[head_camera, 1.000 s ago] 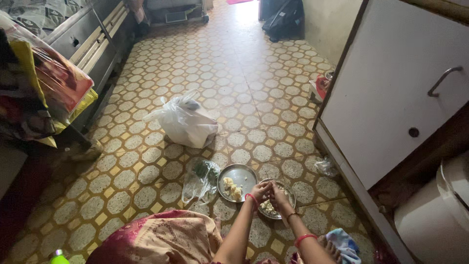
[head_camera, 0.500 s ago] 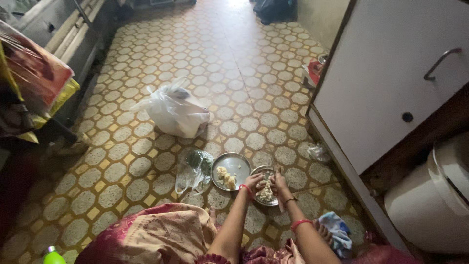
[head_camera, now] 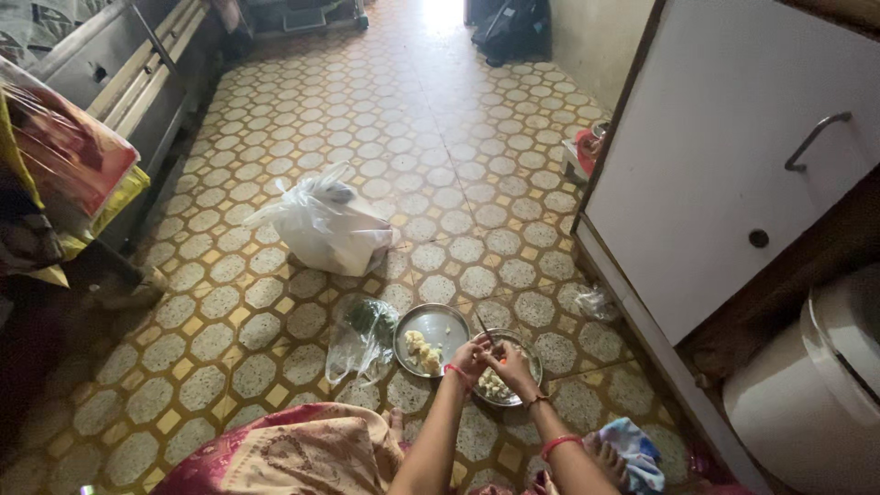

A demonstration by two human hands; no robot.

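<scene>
Knife (head_camera: 483, 328) in right hand (head_camera: 510, 359), blade pointing up-left, left hand (head_camera: 469, 356) apparently pinching food over bowl (head_camera: 530, 353)

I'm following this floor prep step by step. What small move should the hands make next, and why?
Probably drop the cut piece into the bowl right below. The left hand and right hand meet over it, a thin knife pokes up between them, and pale pieces already lie there and on the plate.
</scene>
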